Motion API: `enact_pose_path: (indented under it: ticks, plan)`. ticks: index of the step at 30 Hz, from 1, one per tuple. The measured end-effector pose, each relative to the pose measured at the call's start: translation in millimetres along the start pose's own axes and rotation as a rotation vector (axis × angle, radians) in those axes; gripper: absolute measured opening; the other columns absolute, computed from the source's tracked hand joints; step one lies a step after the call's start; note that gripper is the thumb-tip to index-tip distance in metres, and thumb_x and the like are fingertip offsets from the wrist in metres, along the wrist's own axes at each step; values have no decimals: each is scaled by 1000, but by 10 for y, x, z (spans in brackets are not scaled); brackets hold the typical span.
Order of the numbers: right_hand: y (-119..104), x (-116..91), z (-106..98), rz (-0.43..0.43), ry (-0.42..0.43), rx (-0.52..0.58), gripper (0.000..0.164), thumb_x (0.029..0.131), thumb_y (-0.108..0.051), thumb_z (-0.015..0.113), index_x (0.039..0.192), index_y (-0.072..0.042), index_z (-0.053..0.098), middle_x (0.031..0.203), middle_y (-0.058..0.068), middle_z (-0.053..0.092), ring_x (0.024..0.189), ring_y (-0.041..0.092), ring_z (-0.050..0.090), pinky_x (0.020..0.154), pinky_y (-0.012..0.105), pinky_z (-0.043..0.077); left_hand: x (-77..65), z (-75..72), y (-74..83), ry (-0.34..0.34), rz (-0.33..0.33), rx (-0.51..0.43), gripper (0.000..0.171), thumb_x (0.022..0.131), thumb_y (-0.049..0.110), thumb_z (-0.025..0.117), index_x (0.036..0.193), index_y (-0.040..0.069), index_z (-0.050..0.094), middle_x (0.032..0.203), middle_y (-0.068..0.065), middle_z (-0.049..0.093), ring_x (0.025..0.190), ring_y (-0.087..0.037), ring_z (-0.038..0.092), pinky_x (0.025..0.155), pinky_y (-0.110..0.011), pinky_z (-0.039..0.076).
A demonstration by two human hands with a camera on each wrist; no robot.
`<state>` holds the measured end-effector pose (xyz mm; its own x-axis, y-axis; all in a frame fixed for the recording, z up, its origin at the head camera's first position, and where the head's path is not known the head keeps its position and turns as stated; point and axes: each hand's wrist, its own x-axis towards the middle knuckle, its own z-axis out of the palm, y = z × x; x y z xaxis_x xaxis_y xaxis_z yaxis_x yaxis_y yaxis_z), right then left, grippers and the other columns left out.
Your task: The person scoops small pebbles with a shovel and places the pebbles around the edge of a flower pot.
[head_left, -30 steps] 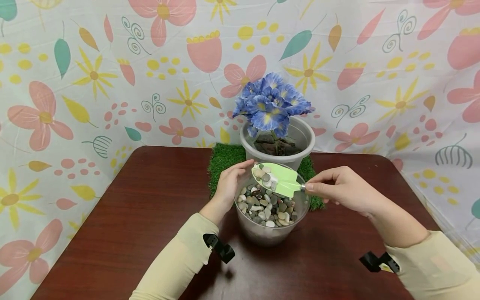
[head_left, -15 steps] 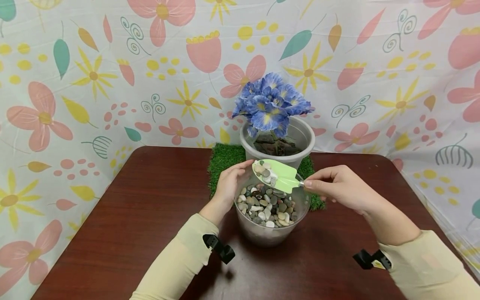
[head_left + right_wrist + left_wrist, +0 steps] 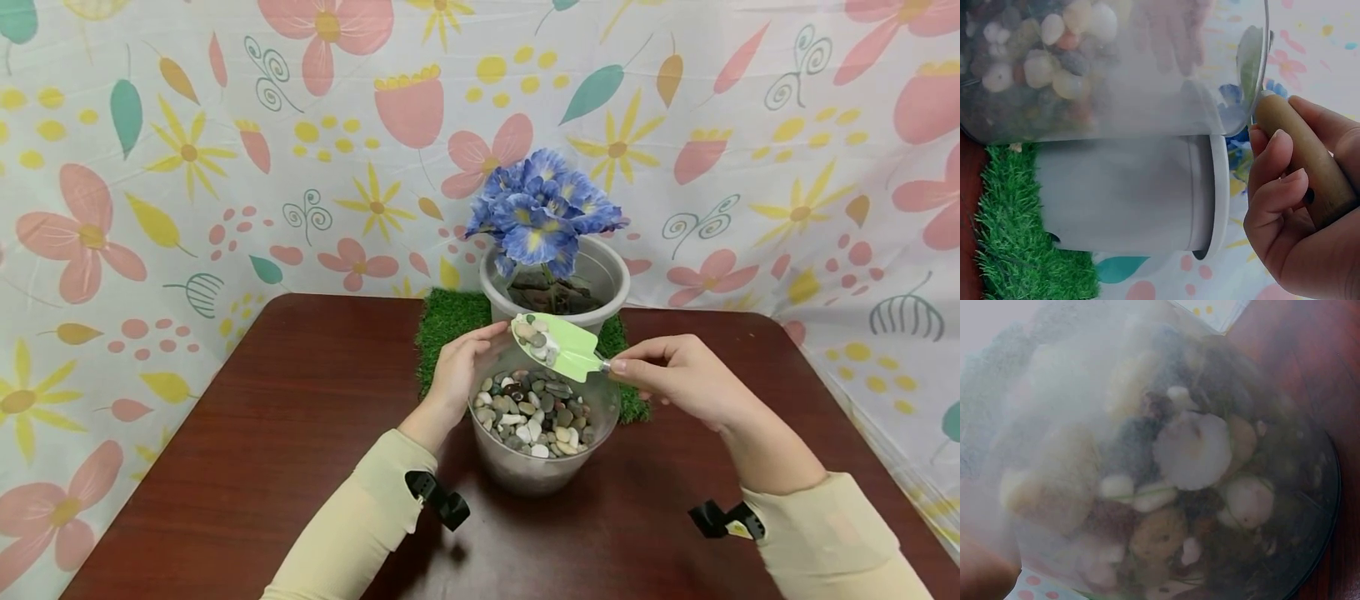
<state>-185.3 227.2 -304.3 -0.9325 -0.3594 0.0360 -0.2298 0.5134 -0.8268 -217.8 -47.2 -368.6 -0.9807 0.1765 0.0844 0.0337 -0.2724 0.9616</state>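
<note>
1. You are raising the trowel slightly; its green blade is riding a little higher and farther from you than a second ago, at about rim level over the clear tub.
2. Your right forearm is swinging inward with it.
3. Your right hand is gripping: in the right wrist view, its fingers are curling closely round the wooden handle.
4. Your left hand is keeping its place against the tub's left side, fingers nearly straight and spread along the wall, not closing on anything.
5. A small cluster of pebbles is lying toward the blade's tip; more stones are resting inside the tub, well below.
6. The grey planter, holding a blue flower, is standing just behind on a grass mat.
7. Judgement: you are now carrying rather than digging, the load apparently untipped; with pebbles sitting so near the tip, a dip would be risking spillage.
</note>
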Motion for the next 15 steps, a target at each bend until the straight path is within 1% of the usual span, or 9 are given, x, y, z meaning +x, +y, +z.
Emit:
enact_pose_path:
  ticks: [6, 9, 12, 15]
  plan:
    - [37, 26, -33, -24, 24, -17, 27, 90, -25, 63, 101, -2, 72, 62, 2, 56, 54, 17, 53, 49, 31, 49, 0, -9, 4, -7, 5, 2, 44, 93, 5, 34, 132, -3, 52, 132, -23, 54, 126, -32, 52, 113, -43, 36]
    - [68, 56, -25, -36, 20, -1, 27, 90, -24, 63, 102, -2, 71, 60, 1, 55, 53, 17, 51, 47, 32, 49, 4, -9, 6, 0, 15, -6, 44, 93, 5, 34, 132, -6, 52, 131, -26, 54, 125, -34, 52, 112, -43, 37]
    - [105, 79, 3, -31, 20, 21, 28, 90, -25, 63, 102, -1, 71, 59, 0, 55, 52, 16, 50, 45, 34, 48, 5, -5, 6, -3, 24, -16, 44, 93, 3, 33, 132, -8, 50, 130, -28, 53, 125, -36, 51, 111, -43, 38]
    - [139, 90, 28, -24, 35, 29, 29, 90, -25, 63, 103, 0, 71, 60, 0, 57, 52, 16, 51, 45, 34, 49, 1, -2, 0, -9, 15, -10, 44, 94, 4, 33, 132, -7, 51, 131, -27, 53, 126, -35, 51, 111, -42, 38]
